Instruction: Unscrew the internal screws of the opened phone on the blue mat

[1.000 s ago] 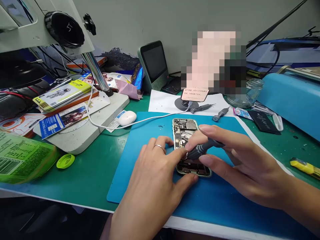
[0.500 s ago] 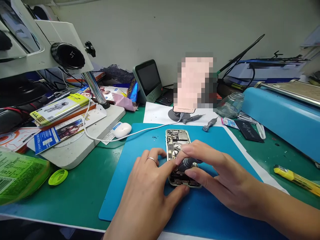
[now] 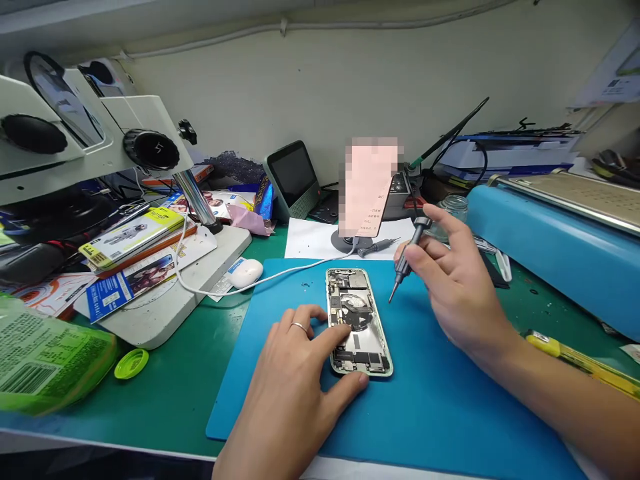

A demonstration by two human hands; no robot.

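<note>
An opened smartphone (image 3: 361, 343) with a pale green frame lies on the blue mat, its inner parts bare. My left hand (image 3: 295, 367), a ring on one finger, steadies it. The index fingertip rests over the inside, the thumb is at the bottom edge and the other fingers are along the left side. To the right, my right hand (image 3: 450, 273) grips a grey screwdriver (image 3: 410, 252) above the mat, its tip pointing down and left, apart from the phone. Behind, another screwdriver (image 3: 377, 247) lies on white paper by a propped-up phone (image 3: 370, 193) with a blurred screen.
A microscope stand (image 3: 155, 313) with boxes on its base stands left. Nearby are a white earbud case (image 3: 245, 273), a green bag (image 3: 50, 360) and a lime cap (image 3: 131, 364). A blue machine (image 3: 550, 247) and a yellow cutter (image 3: 575, 360) are on the right; a white cable (image 3: 270, 275) crosses the mat.
My right hand has moved up and right, away from the phone, with the screwdriver now plainly visible. More of the phone's inside shows. My left hand has stayed on the phone; the camera view has shifted.
</note>
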